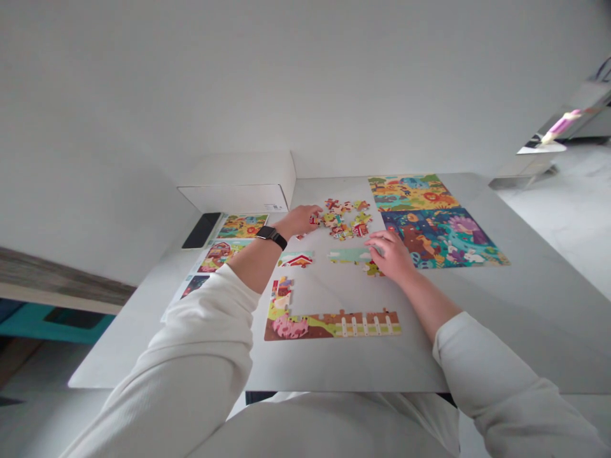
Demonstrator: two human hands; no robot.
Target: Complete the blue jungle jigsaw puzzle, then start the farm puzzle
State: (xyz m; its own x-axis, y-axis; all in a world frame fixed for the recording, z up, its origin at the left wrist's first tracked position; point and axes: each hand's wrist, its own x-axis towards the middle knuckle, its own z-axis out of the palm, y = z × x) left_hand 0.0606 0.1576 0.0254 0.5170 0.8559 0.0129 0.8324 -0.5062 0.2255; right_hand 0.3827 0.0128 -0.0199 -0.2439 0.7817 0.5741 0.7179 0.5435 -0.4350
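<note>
My left hand, below a black watch, reaches to the left side of a loose heap of jigsaw pieces. Its fingers are closed on a red puzzle piece. My right hand hovers with fingers apart beside the right end of a joined sky-coloured strip; nothing shows in it. Left of that strip lies a joined part with a red roof. Nearer to me is an L-shaped joined border with a pink pig and a white fence.
Two finished puzzles, a lion scene and a dark blue night scene, lie at the right. A white box stands against the wall. At the left are a phone and a sheet with small pictures, partly behind my left arm.
</note>
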